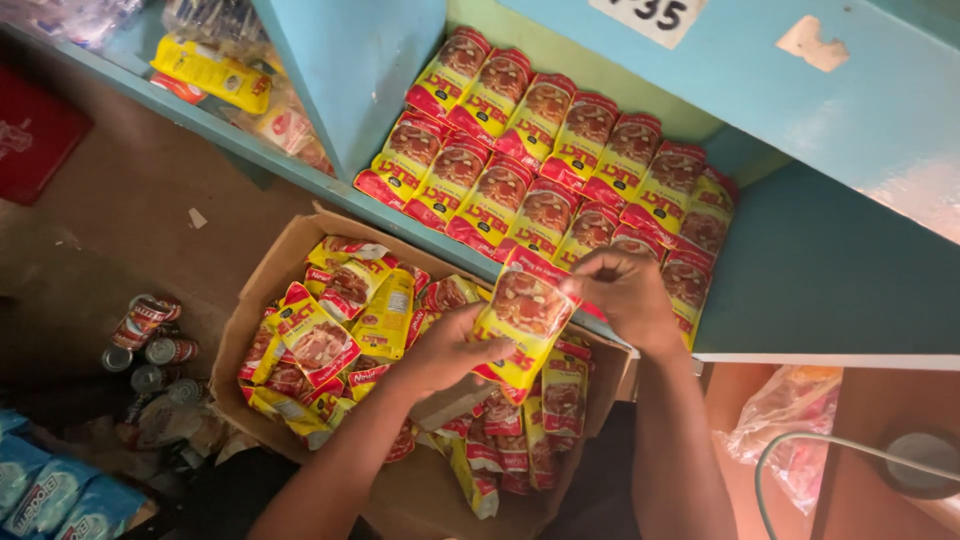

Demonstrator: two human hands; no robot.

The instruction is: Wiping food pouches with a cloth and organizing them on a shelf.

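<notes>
- Left hand [447, 352]: positioned just below frame centre, fingers curled shut around the lower left edge of a yellow-and-red foil sachet [522, 320] printed with a food picture.
- Right hand [625, 295]: at 3 o'clock of the sachet, fingertips pinching its upper right corner.
- Held sachet: suspended between both hands, tilted, above the 1 o'clock corner of an open brown cardboard box [265, 290] and just in front of the shelf edge.
- Cardboard box: occupies the lower centre of the frame; it contains a loose pile of matching yellow-and-red sachets [330, 320], lying at mixed angles, some face-up and some on edge.
- Light-blue wooden shelf [830, 270]: at 12 to 2 o'clock of the hands. Its compartment holds overlapping rows of the same sachets [545, 165], laid flat and running diagonally from upper left to lower right.
- Blue vertical divider [350, 70]: at 11 o'clock of the hands, separating that compartment from a neighbouring one holding yellow packets [210, 72].
- Small metal tins [150, 345]: clustered on the brown floor at 9 o'clock of the box, well apart from both hands.
- Blue-and-white plastic packs [50, 495]: at 8 o'clock, in the frame's lower left corner.
- Clear plastic bag [790, 420]: at 4 o'clock, below the shelf.
</notes>
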